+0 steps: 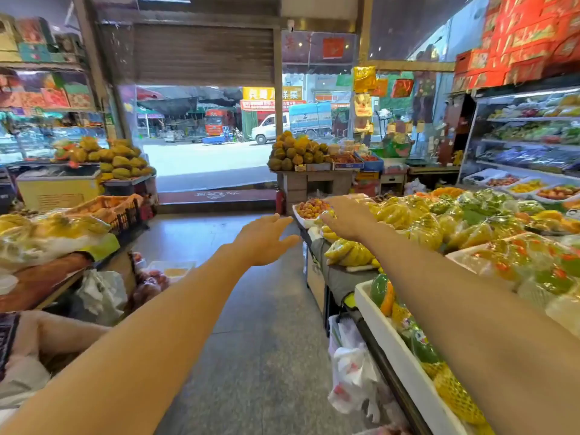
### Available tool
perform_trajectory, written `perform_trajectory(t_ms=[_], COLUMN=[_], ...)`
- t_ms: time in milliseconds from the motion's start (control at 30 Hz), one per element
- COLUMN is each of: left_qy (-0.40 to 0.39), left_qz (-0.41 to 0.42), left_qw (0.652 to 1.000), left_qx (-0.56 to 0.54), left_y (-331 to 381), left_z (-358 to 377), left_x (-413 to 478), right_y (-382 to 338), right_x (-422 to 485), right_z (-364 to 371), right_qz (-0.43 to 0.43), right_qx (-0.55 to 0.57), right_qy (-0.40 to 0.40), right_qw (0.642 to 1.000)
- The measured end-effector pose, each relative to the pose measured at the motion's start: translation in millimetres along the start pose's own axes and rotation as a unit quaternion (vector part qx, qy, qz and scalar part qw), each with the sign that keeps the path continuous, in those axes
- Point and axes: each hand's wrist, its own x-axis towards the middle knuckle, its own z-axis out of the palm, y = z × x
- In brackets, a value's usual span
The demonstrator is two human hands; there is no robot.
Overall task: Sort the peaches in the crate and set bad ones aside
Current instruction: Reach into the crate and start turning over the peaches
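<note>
Fruit shop aisle, display surface (342,274) at right.
Left hand (266,238) spread, empty, over floor (251,324) mid frame; right hand (348,218) relaxed, empty, beside peaches (309,208) in white tray (299,220), just right of centre.

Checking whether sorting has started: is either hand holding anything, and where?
Nothing held. The left hand is open over the aisle; the right hand reaches, fingers straight, toward the white tray of fruit.

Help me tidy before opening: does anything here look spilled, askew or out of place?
Nothing looks spilled or damaged. The only untidy spots are the white plastic bags hanging low beside the right-hand display, and a crumpled bag heap stuffed under the left table.
</note>
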Motion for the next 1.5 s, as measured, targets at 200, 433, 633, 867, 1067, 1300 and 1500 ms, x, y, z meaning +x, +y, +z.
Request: perform_trajectory(t_ms=[200,433,633,867,1067,1300,1500], left_qy=[-0.017,-0.030,-0.032,-0.038,-0.044,-0.061,-0.062], left_qz=[-0.011,-0.041,-0.081,-0.113,-0.135,-0.152,-0.180], left_qw=[1.000,0.998,0.996,0.993,0.990,0.987,0.982], left_qx=[0.015,0.022,0.016,0.008,0.006,0.008,-0.006], left_y=[-57,-126,-179,-263,-364,-499,-599], left_z=[21,66,88,113,145,160,166], left_x=[113,255,379,503,609,725,819], right_y=[13,58,95,107,93,58,32], right_x=[110,260,389,536,665,828,963], right_z=[41,117,167,229,307,396,453], right_qz=[-0.004,-0.019,-0.046,-0.070,-0.095,-0.097,-0.125], right_qx=[-0.025,-0.008,-0.008,-0.012,-0.013,0.003,-0.008], right_qy=[-0.025,-0.034,-0.056,-0.094,-0.109,-0.129,-0.142], right_qw=[0.999,0.999,0.997,0.993,0.989,0.987,0.982])
